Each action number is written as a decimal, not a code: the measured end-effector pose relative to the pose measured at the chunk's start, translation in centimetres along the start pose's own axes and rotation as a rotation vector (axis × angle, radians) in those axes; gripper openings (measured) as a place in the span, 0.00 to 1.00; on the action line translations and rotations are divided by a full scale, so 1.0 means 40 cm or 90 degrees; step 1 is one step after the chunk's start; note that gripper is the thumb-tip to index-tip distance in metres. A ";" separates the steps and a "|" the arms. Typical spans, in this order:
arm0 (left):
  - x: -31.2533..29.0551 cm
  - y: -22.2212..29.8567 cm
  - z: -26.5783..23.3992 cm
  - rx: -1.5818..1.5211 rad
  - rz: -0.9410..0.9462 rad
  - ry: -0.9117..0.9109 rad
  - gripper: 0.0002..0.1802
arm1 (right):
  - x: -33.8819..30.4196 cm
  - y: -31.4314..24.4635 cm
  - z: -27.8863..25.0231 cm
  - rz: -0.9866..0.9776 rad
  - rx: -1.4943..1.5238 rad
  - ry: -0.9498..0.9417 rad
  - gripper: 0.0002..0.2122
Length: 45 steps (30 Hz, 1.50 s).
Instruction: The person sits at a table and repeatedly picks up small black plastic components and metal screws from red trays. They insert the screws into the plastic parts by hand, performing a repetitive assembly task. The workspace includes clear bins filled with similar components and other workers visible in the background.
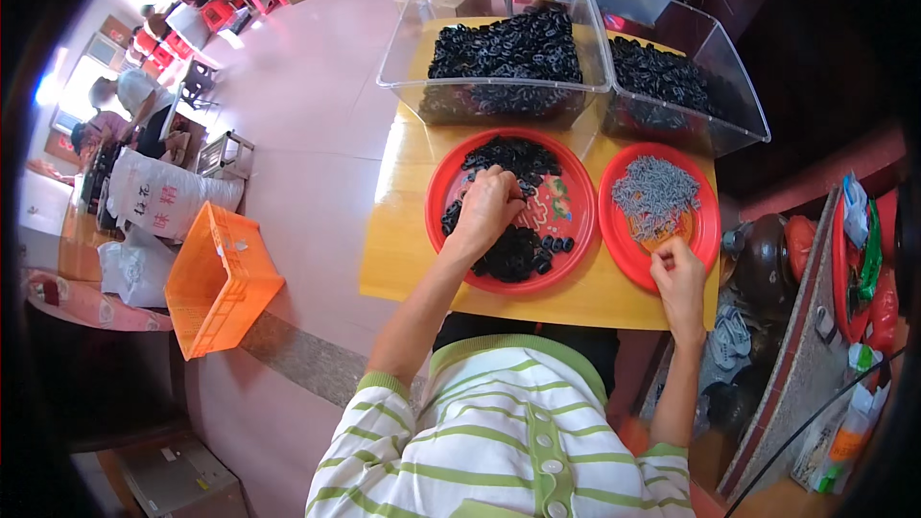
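A red round plate holds small black oval plastic pieces, heaped at its far and near sides. My left hand is over the middle of this plate, fingers bent and pressed together; whatever they may hold is hidden. Beside it on the right, a second red plate carries a pile of small grey screw-like pieces. At that plate's near rim, my right hand has thumb and forefinger pinched together. Anything in that pinch is too small to make out.
Behind the plates, two clear plastic bins full of black pieces stand on the yellow table. An orange crate and white sacks sit on the floor at left. Several people work farther off. Bags and jars crowd the right.
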State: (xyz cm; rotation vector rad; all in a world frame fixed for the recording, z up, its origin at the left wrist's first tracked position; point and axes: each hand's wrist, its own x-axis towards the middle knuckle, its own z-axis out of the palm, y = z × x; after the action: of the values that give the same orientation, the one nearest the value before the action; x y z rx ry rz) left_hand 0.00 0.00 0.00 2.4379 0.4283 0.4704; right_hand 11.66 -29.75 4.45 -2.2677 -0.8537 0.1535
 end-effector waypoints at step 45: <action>-0.284 0.224 -0.067 -1.030 -0.251 -0.098 0.08 | -0.149 -0.205 0.097 0.091 0.552 0.021 0.04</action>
State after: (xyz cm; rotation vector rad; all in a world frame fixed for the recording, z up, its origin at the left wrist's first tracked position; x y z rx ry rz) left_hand -9.50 -10.10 4.98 0.7870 0.2496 0.2456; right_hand 1.35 -26.80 6.14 -1.5004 -0.4636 0.4527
